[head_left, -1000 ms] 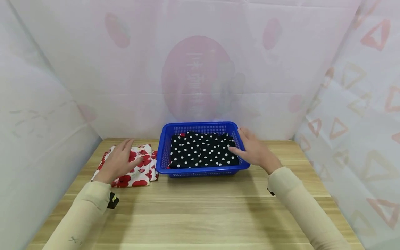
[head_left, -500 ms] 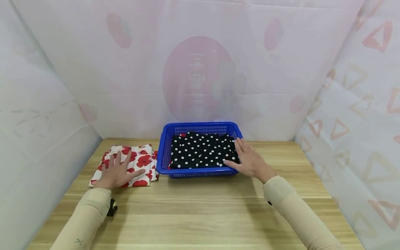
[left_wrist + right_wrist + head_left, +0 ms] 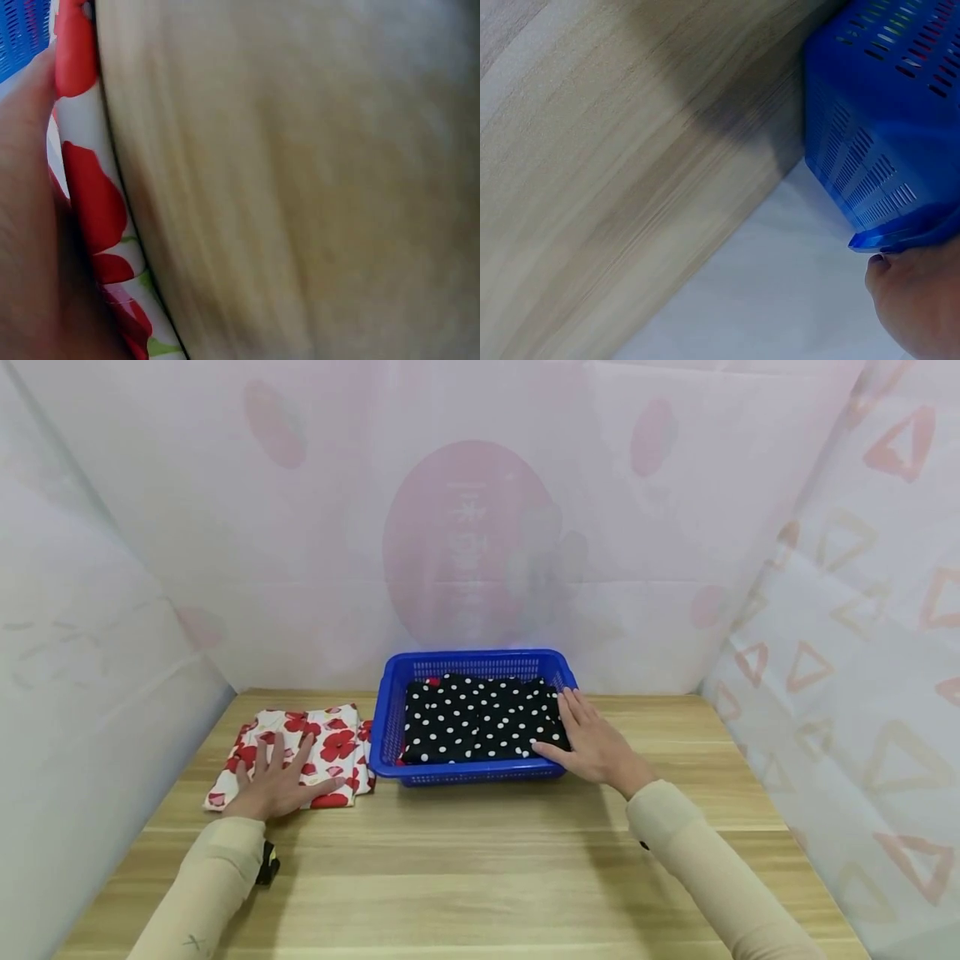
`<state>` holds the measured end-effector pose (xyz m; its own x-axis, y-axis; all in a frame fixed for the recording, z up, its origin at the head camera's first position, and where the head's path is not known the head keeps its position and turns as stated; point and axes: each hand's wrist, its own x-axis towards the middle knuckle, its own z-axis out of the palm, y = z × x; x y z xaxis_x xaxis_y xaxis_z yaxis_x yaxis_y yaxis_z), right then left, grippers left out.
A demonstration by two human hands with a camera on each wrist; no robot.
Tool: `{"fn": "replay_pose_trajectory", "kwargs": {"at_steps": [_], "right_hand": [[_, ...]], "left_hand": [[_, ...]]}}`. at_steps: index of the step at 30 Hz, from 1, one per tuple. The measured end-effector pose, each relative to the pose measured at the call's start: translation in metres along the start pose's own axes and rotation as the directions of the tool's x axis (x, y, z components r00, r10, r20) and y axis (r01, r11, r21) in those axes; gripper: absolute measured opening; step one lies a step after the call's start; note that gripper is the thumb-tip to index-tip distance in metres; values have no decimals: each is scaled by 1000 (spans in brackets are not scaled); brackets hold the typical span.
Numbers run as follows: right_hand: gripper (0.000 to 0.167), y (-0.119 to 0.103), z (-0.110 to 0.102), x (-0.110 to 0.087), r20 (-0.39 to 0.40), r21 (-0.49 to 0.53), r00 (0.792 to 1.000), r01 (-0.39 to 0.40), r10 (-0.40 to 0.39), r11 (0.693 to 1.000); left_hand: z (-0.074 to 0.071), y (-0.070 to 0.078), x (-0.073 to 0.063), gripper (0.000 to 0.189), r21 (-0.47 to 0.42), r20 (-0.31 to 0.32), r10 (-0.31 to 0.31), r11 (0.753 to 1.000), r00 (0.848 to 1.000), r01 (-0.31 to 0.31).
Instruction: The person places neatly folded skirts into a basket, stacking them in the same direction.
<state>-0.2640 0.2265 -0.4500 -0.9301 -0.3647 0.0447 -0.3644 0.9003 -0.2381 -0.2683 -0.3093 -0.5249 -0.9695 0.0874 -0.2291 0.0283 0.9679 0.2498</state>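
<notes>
My left hand (image 3: 276, 787) lies with spread fingers on a folded white cloth with red flowers (image 3: 337, 743), at the left of the table. In the left wrist view the cloth's folded edge (image 3: 94, 195) shows beside the hand. A blue plastic basket (image 3: 465, 770) stands to the right of this cloth, holding a folded black cloth with white dots (image 3: 480, 718). My right hand (image 3: 596, 747) rests over the basket's right rim, fingers straight, thumb reaching over the front corner toward the dotted cloth. The right wrist view shows the fingers (image 3: 919, 296) right at the basket's rim.
The wooden table (image 3: 465, 877) runs back to a pale printed sheet (image 3: 480, 543) hung behind the basket. More sheeting (image 3: 847, 635) closes in the right side, and a white sheet (image 3: 90, 635) the left.
My left hand has come down and spread its fingers on the flowered cloth. The right hand has moved a little left and down onto the basket's rim. The basket stays in place.
</notes>
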Motion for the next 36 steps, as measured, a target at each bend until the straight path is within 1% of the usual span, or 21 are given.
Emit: {"fn": "replay_pose_trajectory", "kwargs": {"at_steps": [4,10,21,28,32,36], "right_hand": [[106,0,1,-1,-8,-1,1000,-2,2,1000],[107,1,5,0,-9,-7,1000,3,-3,1000],[106,3,10,3,-15,-22,1000,-7,6,1000],[107,2,10,2,-17,-14,1000,-11,11,1000],[106,1,9,2,-28,-16,1000,-13,13,1000],[107,0,7,2,-22,-20,1000,-14,14,1000]], "left_hand": [[1,1,-1,118,7,-7,3,1000,1000,-3],[-1,1,-2,118,24,8,-10,1000,1000,10],[-3,6,-5,119,40,29,-27,999,999,25],[0,12,-18,120,44,55,-35,999,998,32],[2,14,-23,119,36,53,-27,999,998,25],[4,15,-28,119,33,54,-24,999,998,22]]}}
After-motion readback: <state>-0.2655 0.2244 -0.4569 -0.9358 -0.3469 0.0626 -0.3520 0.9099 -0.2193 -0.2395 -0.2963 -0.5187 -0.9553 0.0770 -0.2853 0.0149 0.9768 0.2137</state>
